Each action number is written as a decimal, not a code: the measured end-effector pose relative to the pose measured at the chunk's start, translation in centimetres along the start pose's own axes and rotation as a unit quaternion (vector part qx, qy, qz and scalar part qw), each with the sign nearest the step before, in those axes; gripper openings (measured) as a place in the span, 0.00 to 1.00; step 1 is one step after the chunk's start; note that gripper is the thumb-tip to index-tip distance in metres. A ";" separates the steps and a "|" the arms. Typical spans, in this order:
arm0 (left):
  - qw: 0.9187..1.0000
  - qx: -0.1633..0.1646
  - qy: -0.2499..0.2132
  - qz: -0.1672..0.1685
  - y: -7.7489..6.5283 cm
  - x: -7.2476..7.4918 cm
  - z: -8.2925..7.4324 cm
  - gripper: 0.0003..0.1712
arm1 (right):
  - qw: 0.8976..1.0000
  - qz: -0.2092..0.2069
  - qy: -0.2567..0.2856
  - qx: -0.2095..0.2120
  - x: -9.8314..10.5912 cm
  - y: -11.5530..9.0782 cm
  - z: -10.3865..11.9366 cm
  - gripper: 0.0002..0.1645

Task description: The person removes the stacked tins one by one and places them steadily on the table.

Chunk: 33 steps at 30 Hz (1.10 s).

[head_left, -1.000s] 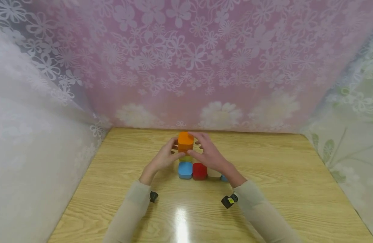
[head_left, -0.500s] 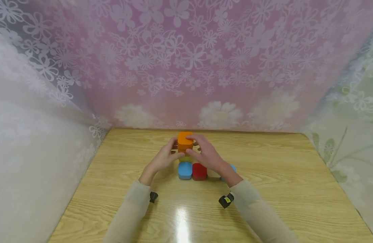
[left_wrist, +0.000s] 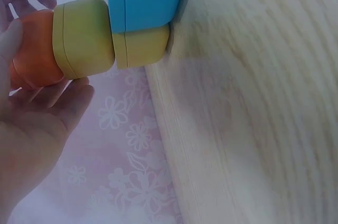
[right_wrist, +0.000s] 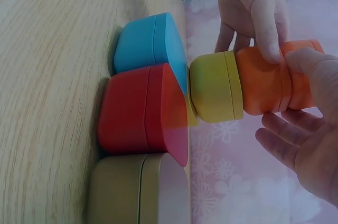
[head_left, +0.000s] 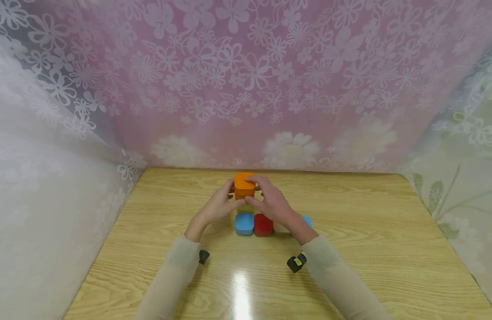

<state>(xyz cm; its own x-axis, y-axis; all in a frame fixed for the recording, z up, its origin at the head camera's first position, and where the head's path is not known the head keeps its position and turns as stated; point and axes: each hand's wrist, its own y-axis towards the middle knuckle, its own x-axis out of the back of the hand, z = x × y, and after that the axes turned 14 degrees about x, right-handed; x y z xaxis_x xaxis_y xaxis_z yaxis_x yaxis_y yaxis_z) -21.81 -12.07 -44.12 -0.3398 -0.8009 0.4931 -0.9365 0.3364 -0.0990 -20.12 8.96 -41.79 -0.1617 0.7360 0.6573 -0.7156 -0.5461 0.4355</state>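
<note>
A column of rounded square boxes with lid seams stands behind a row of similar boxes. It has an upper orange box (head_left: 244, 181) over a lower orange box (right_wrist: 262, 81), then a yellow box (right_wrist: 214, 86) and another yellow box (left_wrist: 141, 47) at the bottom. My left hand (head_left: 219, 205) holds the lower orange box, thumb on the near side and fingers behind. My right hand (head_left: 275, 203) grips the upper one, its index finger lying over the top and its thumb on the near face.
In front of the column, a blue box (head_left: 244, 223) and a red box (head_left: 264, 225) sit side by side. A beige box (right_wrist: 117, 189) follows, then another blue box (head_left: 308, 220), partly behind my right wrist. A floral curtain (head_left: 246, 89) hangs along the wooden table's (head_left: 350, 213) back edge.
My right hand has shifted slightly left, its index finger further over the top box. The right-hand blue box shows more beside the wrist. My left hand has hardly moved.
</note>
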 end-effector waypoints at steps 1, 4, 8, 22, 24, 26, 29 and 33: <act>1.000 -0.001 0.000 0.000 0.0 0.0 0.0 0.39 | 1.000 0.001 0.001 0.000 0.0 0.0 0.0 0.32; 1.000 -0.006 -0.003 -0.001 0.0 0.1 0.1 0.36 | 1.000 0.006 0.005 0.003 -0.1 0.0 0.1 0.31; 1.000 -0.022 -0.008 0.008 -0.1 0.1 0.3 0.33 | 1.000 0.005 -0.002 0.016 0.2 0.0 0.3 0.29; 0.999 -0.030 -0.009 0.029 0.3 -0.2 0.0 0.35 | 0.996 -0.038 0.079 -0.002 1.4 -0.4 -0.6 0.26; 0.999 -0.026 -0.010 0.031 0.3 -0.3 -0.1 0.35 | 0.995 -0.042 0.087 -0.008 1.6 -0.6 -0.8 0.29; 0.999 -0.019 -0.012 0.031 0.3 -0.3 -0.1 0.34 | 0.994 -0.044 0.094 -0.014 1.8 -0.9 -0.9 0.35; 0.999 -0.012 -0.013 0.028 0.3 -0.3 0.0 0.33 | 0.994 -0.042 0.101 -0.021 2.0 -1.1 -1.1 0.44; 1.000 -0.015 -0.013 0.023 0.3 -0.2 0.0 0.33 | 0.993 -0.034 0.104 -0.038 2.3 -1.6 -1.4 0.47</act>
<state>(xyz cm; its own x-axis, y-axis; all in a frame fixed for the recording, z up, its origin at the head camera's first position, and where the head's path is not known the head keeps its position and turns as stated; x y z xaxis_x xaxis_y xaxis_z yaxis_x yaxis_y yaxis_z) -22.03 -11.79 -44.30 -0.3847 -0.7967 0.4662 -0.9171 0.3871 -0.0953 -20.31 12.10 -41.83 -0.2431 0.8410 0.4833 -0.7775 -0.4669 0.4214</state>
